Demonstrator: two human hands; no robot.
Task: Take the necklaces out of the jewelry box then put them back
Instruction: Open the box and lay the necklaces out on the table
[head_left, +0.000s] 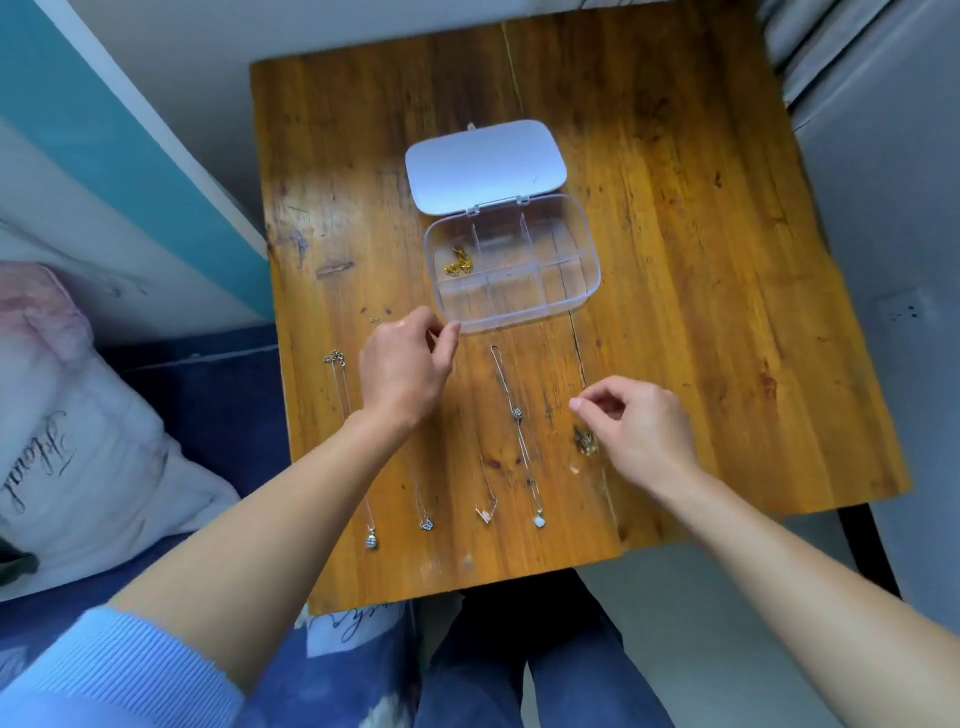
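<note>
**Forearms over table, necklaces laid out, box open**

Forearms reach in from 6 o'clock over the table (675, 260). Box (582, 291) sits at centre, lid (485, 163) swung flat toward 12; one gold chain (458, 262) lies in its far-left compartment, the other compartments look empty.

Left hand (405, 369), at 7 o'clock of the box, has thumb and forefinger pinched near the box's near-left corner; a fine chain may be between them, cannot tell. Right hand (644, 426), at 5 o'clock, is loosely curled, fingertips nearly meeting, gripping nothing visible; a small bunched chain (584, 440) lies just beside it.

Four necklaces (519, 431) lie stretched along the near edge, pendants toward 6.

Judgement: lift each by the clasp end, let it hang free, coil it into one compartment to avoid tangling.
</note>
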